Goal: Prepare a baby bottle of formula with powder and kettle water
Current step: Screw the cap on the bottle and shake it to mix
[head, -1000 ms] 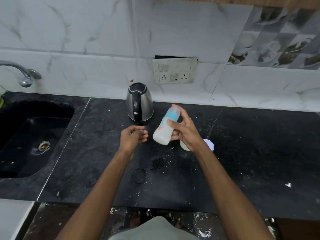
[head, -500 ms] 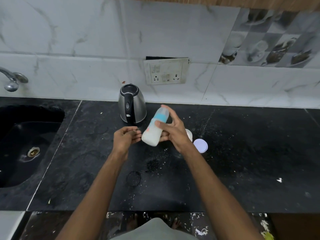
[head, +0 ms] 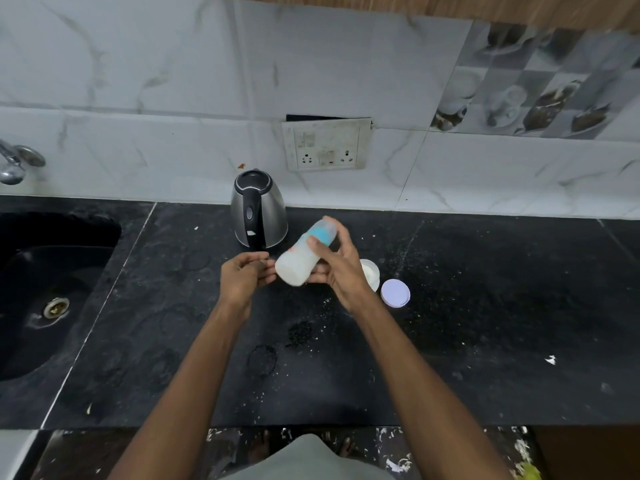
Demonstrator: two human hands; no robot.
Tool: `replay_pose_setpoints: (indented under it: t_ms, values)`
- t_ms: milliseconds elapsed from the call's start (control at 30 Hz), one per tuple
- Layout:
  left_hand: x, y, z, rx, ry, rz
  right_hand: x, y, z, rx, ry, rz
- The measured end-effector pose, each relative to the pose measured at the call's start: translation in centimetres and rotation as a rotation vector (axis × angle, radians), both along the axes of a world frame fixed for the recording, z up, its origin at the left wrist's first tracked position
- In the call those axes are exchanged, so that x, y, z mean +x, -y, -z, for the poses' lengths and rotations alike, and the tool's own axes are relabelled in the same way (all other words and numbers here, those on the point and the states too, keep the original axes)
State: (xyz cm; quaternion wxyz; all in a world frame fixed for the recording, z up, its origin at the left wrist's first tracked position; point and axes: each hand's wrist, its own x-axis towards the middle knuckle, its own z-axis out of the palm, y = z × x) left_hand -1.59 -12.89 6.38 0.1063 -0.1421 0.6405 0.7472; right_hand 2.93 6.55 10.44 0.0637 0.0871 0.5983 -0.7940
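Observation:
My right hand [head: 341,268] grips a baby bottle [head: 302,258] with a blue collar, tilted so its base points down-left; white liquid fills it. My left hand [head: 244,275] hovers just left of the bottle's base, fingers loosely curled and holding nothing. A steel kettle [head: 259,210] with a black handle stands behind the hands by the wall. An open white powder container [head: 372,273] sits partly hidden behind my right hand, and its round lilac lid [head: 395,293] lies on the counter to the right.
The black stone counter [head: 485,323] carries scattered white powder specks. A dark sink [head: 45,289] lies at the left with a tap [head: 15,164] above it. A wall socket plate [head: 325,145] is mounted behind the kettle.
The bottle stays tilted in my right hand with only slight shifts. My left hand remains beside its base. The camera view has drifted a little.

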Motion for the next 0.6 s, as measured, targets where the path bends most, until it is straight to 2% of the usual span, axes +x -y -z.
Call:
replay_pose_setpoints:
  t_ms: [133, 233, 333, 433, 533, 600]
  values:
    - [0.1, 0.1, -0.1, 0.004, -0.003, 0.021, -0.1, 0.4, -0.3, 0.133, -0.027, -0.142]
    - [0.2, 0.0, -0.2, -0.002, -0.003, 0.021, -0.3, 0.1, -0.2, 0.027, -0.002, 0.015]
    - [0.2, 0.2, -0.2, -0.004, -0.003, 0.035, -0.2, 0.1, -0.1, 0.113, -0.024, -0.051]
    - [0.0, 0.3, 0.1, -0.003, -0.001, 0.016, -0.1, -0.6, 0.1, 0.038, 0.011, 0.018]
    - [0.3, 0.2, 0.1, -0.017, -0.001, 0.04, 0.1, -0.6, -0.2, 0.133, -0.012, -0.15]
    - [0.5, 0.0, 0.0, -0.01, 0.007, 0.039, -0.1, -0.9, -0.2, 0.108, -0.009, -0.083]
